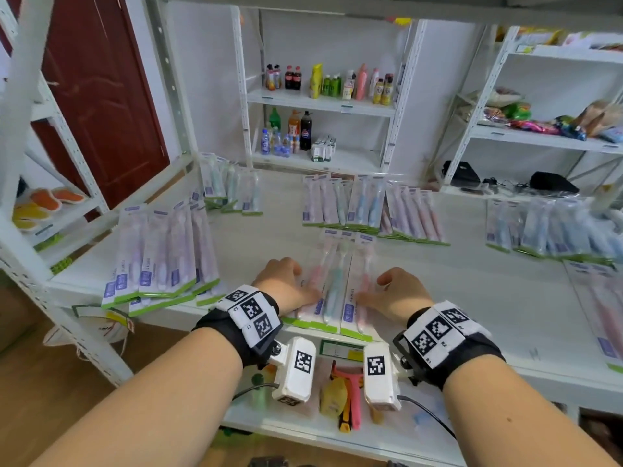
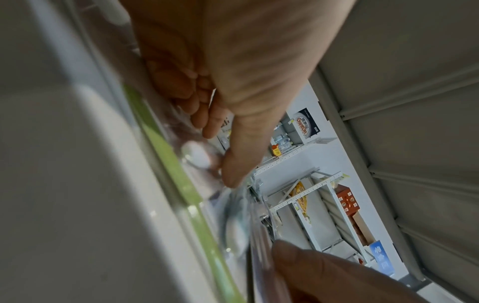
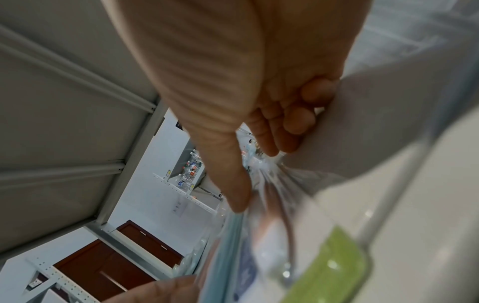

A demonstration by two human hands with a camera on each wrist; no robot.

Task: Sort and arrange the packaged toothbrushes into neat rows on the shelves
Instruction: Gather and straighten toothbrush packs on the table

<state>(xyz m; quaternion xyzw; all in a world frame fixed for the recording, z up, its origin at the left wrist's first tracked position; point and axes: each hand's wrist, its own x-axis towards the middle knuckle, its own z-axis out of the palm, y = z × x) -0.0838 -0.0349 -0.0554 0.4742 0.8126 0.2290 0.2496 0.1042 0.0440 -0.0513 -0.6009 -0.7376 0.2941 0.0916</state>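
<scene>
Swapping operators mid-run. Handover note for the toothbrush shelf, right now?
Left hand and right hand: fingers pressed on either side of the front centre packs, squaring them at the shelf edge.
Done: rough groups at front left, back left, back centre and right.
Left: most groups still fanned and overlapping; straighten them into rows. Far-right pack lies apart.
</scene>
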